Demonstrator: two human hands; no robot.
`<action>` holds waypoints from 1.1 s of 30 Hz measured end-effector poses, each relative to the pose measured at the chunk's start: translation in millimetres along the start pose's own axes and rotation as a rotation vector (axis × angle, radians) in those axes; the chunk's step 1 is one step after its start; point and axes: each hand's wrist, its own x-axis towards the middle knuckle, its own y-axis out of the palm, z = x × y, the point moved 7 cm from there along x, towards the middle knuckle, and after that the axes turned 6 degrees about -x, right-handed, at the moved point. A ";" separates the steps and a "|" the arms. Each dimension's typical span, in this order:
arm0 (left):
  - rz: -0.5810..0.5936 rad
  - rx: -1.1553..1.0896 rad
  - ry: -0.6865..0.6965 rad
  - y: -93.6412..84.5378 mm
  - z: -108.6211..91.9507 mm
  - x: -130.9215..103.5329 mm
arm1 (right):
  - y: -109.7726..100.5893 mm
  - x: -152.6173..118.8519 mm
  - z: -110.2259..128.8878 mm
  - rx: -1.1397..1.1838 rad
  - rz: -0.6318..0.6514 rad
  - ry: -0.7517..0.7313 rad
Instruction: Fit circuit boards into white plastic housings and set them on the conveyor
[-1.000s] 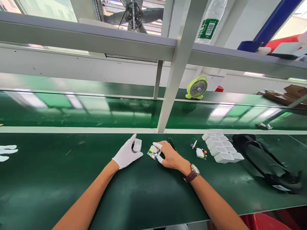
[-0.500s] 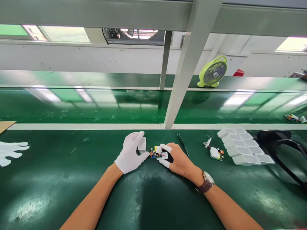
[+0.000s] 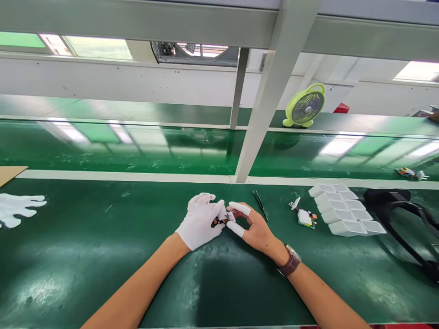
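Note:
My left hand point(image 3: 201, 221), in a white glove, is closed round a small circuit board point(image 3: 221, 220), which its fingers partly cover. My right hand point(image 3: 249, 224), bare except for white finger covers, pinches the board's right end, where a white part shows. The two hands almost meet in front of the post. Black tweezers point(image 3: 260, 204) lie on the green table just beyond my right hand. Whether the white case seen earlier is inside my left hand is hidden.
A second circuit board point(image 3: 306, 218) lies to the right, beside rows of white plastic cases point(image 3: 346, 211). Farther right is a black strapped object point(image 3: 401, 219). A white glove point(image 3: 18, 208) lies far left. A green fan point(image 3: 305, 106) stands on the shelf behind the metal post point(image 3: 259, 109).
My left hand has moved right and closed on the board, which is now turned and largely covered. The white case beside my left hand no longer shows clearly. The view has shifted slightly.

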 end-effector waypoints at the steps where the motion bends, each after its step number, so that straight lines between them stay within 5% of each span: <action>1: -0.036 0.016 0.007 -0.7 -0.2 -1.6 | 0.5 -0.2 -2.3 0.068 0.003 0.036; 6: -0.064 0.032 0.031 -4.5 -5.1 -1.9 | 9.5 -2.4 -14.9 0.368 0.135 0.293; 11: 0.012 -0.131 0.095 -8.8 -17.3 2.9 | 9.1 -0.8 -7.2 0.413 0.201 0.250; 16: -0.051 -0.294 0.195 -14.5 -24.0 -2.4 | -13.3 -0.8 9.1 -0.021 0.028 -0.022; 21: 0.082 -0.237 0.137 -15.4 -26.1 -0.9 | -17.7 -5.1 36.9 -0.334 0.076 -0.350; 28: 0.195 -0.111 0.154 -10.0 -34.5 5.5 | -14.3 -5.2 14.8 -0.411 0.263 -0.146; 33: 0.249 -0.093 0.187 -7.2 -36.3 4.8 | -12.5 -5.2 12.8 -0.472 0.304 -0.128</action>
